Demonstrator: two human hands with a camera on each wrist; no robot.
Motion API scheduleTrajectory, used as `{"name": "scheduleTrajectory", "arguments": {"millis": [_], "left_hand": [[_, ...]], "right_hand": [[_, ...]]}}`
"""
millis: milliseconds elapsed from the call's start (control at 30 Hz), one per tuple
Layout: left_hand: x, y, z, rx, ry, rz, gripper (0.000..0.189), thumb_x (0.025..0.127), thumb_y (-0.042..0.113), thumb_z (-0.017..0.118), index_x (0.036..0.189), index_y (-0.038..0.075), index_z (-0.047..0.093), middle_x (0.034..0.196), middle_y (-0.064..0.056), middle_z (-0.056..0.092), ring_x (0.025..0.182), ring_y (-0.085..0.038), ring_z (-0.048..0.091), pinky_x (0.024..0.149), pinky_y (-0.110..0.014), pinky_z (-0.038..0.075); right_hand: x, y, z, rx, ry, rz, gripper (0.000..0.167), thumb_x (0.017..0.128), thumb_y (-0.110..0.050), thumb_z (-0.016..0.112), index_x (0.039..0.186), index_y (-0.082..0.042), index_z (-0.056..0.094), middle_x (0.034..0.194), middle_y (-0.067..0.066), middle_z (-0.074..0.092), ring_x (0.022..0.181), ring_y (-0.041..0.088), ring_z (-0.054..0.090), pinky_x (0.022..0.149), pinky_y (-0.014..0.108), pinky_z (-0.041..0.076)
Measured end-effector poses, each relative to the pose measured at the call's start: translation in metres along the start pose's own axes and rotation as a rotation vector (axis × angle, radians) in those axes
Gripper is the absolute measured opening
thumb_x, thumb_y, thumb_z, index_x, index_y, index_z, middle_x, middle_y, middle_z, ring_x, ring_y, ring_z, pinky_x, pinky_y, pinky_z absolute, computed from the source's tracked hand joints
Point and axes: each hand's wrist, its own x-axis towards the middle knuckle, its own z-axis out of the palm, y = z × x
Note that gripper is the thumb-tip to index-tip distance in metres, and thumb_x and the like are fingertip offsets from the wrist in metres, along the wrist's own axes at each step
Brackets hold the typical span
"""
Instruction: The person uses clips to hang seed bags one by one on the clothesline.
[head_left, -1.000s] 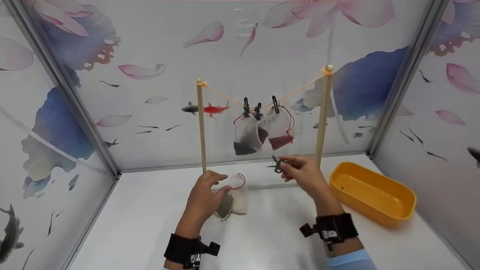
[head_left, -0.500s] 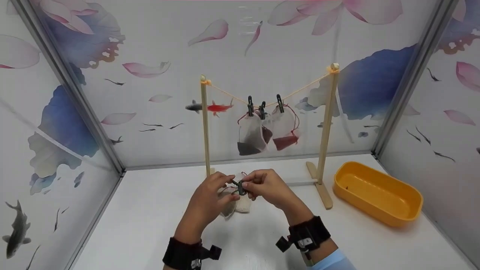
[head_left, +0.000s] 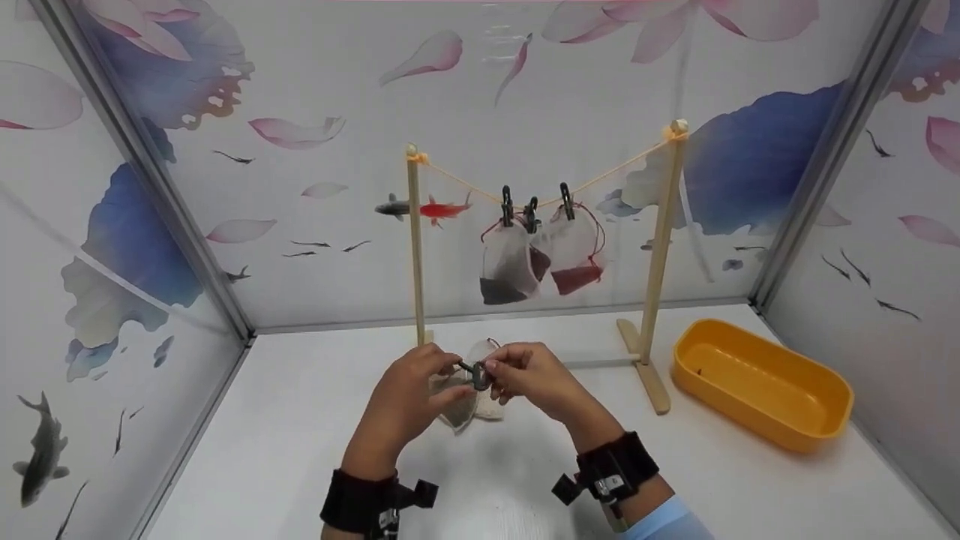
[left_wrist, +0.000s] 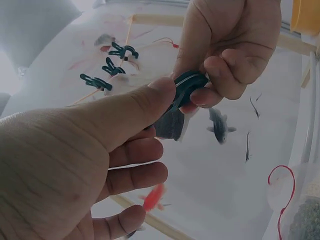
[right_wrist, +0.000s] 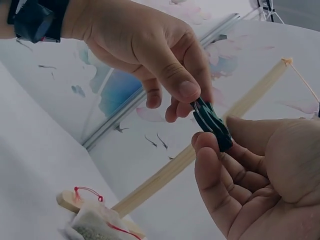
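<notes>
In the head view both hands meet over the white table around a small dark green clip (head_left: pixel 481 376). My left hand (head_left: pixel 409 394) pinches one end of the clip (left_wrist: pixel 189 86) between thumb and index finger, its other fingers loosely bent. From the right, my right hand (head_left: pixel 536 379) pinches the other end with thumb and fingertips, as the right wrist view shows with the clip (right_wrist: pixel 211 120). Just beneath the hands lie a mesh pouch with greenish filling (head_left: pixel 459 411) and a pouch with pale filling (head_left: pixel 490 410), both partly hidden.
Behind, an orange cord (head_left: pixel 457 180) sags between wooden posts (head_left: pixel 416 247). Three clips hold a dark-filled pouch (head_left: pixel 504 289), a brownish one (head_left: pixel 538 264) and a red one (head_left: pixel 576 279) on it. A yellow tray (head_left: pixel 761 386) stands at the right. Patterned panels enclose the table.
The right hand has brought the clip leftward from near the right post to the left hand. The left thumb and index finger, apart before, now pinch it too.
</notes>
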Motion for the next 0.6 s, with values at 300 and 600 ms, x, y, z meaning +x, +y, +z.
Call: {"name": "scheduleTrajectory", "arguments": {"millis": [300,600], "left_hand": [[-0.003,-0.026,-0.005,0.193,0.183,-0.072,0.036,0.091,0.033,0.097,0.118,0.012,0.086,0.096,-0.001,0.079,0.091,-0.018,0.077,0.082,-0.041,0.066],[-0.008,-0.040,-0.002,0.261,0.269,-0.093,0.025,0.091,0.034,0.096,0.097,0.012,0.086,0.076,0.002,0.070,0.068,-0.012,0.065,0.065,-0.034,0.055]], "right_hand": [[0.010,0.035,0.036,-0.676,0.035,-0.068,0.026,0.107,-0.023,0.081,0.127,-0.007,0.082,0.156,0.012,0.071,0.147,0.035,0.066,0.119,0.057,0.057],[0.006,0.063,0.065,-1.209,-0.170,-0.054,0.069,0.101,-0.039,0.087,0.163,-0.023,0.062,0.172,0.002,0.058,0.163,0.032,0.051,0.129,0.067,0.045]]}}
